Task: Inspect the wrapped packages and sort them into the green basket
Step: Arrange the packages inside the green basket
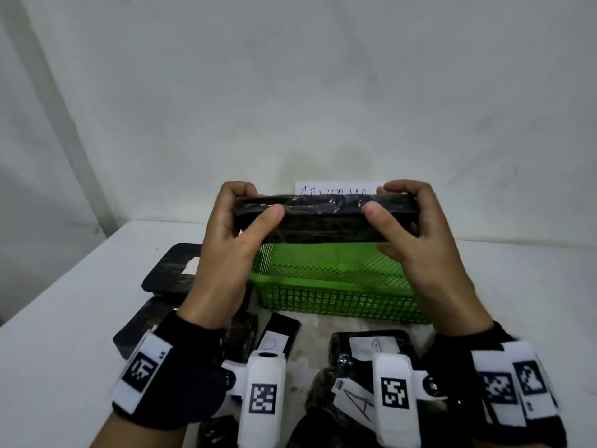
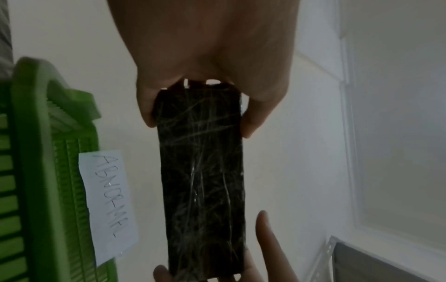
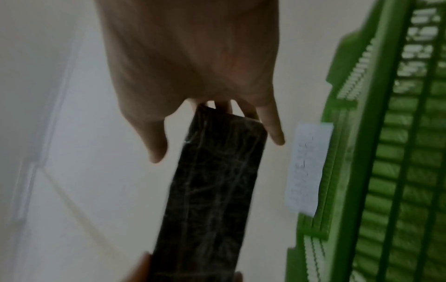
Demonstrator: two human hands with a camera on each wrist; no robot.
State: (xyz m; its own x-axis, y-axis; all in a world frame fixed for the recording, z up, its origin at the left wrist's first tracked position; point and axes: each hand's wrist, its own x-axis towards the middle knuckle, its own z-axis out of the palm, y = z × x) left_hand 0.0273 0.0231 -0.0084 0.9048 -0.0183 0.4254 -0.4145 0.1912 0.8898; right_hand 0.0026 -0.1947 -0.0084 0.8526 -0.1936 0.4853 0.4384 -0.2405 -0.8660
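Observation:
A long black package [image 1: 323,215] wrapped in clear film is held level in the air above the green basket [image 1: 336,299]. My left hand [image 1: 232,221] grips its left end, thumb on the near face. My right hand [image 1: 410,221] grips its right end the same way. The left wrist view shows the black package [image 2: 202,181] running away from my left hand [image 2: 205,57], with fingertips of the other hand at its far end. The right wrist view shows the black package [image 3: 212,190] held by my right hand [image 3: 193,66]. The basket looks empty inside.
Several black wrapped packages lie on the white table left of and in front of the basket, some with white labels [image 1: 374,345]. A paper sign reading ABNORMAL [image 2: 108,206] is stuck to the basket's far rim [image 2: 26,80]. A white wall stands close behind.

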